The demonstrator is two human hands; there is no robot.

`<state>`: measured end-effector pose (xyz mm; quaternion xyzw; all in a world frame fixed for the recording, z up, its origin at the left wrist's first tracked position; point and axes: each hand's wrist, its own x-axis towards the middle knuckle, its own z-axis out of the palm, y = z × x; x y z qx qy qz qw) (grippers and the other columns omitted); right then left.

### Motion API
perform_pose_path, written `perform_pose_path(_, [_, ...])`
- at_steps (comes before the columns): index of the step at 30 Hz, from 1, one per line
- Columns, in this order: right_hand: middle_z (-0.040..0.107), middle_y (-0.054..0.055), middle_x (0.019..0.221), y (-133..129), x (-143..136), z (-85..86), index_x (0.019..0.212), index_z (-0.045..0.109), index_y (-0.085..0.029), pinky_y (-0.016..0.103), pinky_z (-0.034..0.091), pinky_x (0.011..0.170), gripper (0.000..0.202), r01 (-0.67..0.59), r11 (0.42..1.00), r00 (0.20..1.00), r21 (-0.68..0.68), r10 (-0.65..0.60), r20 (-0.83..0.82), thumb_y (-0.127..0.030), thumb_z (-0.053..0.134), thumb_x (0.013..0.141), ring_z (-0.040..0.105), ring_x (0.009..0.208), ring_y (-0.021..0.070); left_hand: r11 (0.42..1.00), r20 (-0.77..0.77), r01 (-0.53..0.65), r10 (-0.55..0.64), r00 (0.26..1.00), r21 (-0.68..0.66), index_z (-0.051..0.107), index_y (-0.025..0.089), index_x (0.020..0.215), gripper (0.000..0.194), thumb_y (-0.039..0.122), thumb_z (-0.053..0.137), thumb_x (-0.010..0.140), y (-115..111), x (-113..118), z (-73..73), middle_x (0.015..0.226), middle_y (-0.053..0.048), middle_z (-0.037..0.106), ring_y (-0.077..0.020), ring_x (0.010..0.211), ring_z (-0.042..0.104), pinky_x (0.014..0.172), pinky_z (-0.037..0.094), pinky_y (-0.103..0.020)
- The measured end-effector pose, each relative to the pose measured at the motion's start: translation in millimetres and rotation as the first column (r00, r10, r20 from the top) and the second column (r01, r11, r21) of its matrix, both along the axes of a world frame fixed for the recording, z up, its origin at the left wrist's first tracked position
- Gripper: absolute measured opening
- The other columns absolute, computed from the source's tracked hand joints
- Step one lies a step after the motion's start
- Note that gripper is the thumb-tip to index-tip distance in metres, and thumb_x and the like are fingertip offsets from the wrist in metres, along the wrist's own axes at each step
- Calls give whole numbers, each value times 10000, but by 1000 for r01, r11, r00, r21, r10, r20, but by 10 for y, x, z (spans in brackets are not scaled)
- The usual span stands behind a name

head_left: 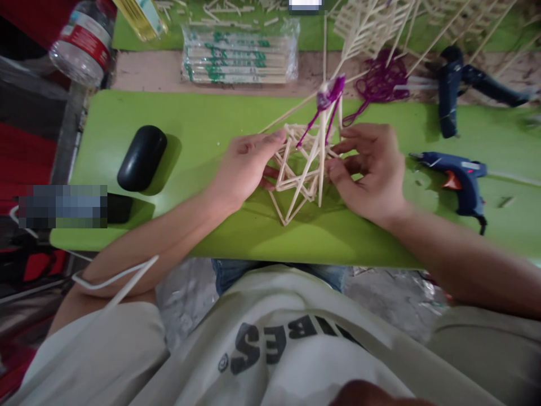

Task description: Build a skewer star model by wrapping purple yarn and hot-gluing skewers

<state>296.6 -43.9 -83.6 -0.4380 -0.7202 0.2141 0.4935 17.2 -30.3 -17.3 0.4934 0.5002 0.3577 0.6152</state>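
A frame of glued wooden sticks (296, 181) stands on the green table in front of me, with longer sticks rising from it. Purple yarn (331, 95) is bound around the upper sticks, and strands of it run down into the frame. My left hand (249, 163) grips the frame's left side, thumb on top and fingers partly hidden behind the sticks. On the right side, my right hand (369, 169) pinches the frame's sticks between thumb and fingers. A blue glue gun (459, 172) lies to the right of that hand.
Packaged chopsticks (240, 56) lie at the back. Behind the frame sits a purple yarn tangle (382, 79), near a dark glue gun (450, 90). A black oval case (142, 158) rests on the left of the green table (203, 118). A bottle (87, 42) stands at far left.
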Motion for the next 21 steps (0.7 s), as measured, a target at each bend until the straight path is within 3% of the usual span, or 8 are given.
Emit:
perform_pose_path(5, [855,36,1177,39,25,-24,1623,699,-411,262,588,525,565,-30,995,999,93,27,37,-459,821,1074,774,732,158,1000,78,-6,8,997,-20,830,154,1053,531,680,811,1121,-5,5,104,969,-75,897,-159,685,800,559,639,-265])
perform_pose_path(8, [861,33,1141,39,0,55,1617,739,-388,251,587,524,544,-34,986,996,160,20,88,-418,795,1076,737,669,134,999,66,-46,48,997,-28,834,137,1061,449,575,794,1154,0,27,136,873,-55,863,-161,647,790,536,633,-261])
perform_pose_path(10, [881,40,1181,32,-19,121,1636,744,-394,256,601,526,558,-62,978,993,201,39,115,-383,780,1079,718,644,128,997,56,-66,68,996,-40,845,133,1086,409,518,749,1185,11,46,149,917,-54,878,-158,645,795,543,638,-258])
perform_pose_path(15, [903,43,1295,29,-20,206,1691,722,-460,309,688,596,600,-65,984,988,163,40,152,-350,750,1102,750,704,159,997,44,-63,65,997,-50,861,143,1155,426,559,770,1173,37,71,153,979,-53,893,-175,680,822,579,662,-268])
perform_pose_path(18, [903,30,1248,36,-12,219,1687,737,-433,293,661,565,622,-76,974,989,214,46,138,-337,773,1073,720,659,141,997,57,-54,57,997,-49,858,145,1189,428,568,831,1134,37,71,147,1061,-67,911,-183,697,824,593,675,-301])
perform_pose_path(21, [895,55,1240,14,-15,260,1679,754,-376,287,675,599,660,-88,981,989,175,65,132,-250,810,1034,727,685,139,998,42,-50,52,998,-27,832,155,1149,396,547,784,1174,30,76,148,1049,-56,888,-166,698,817,620,680,-311])
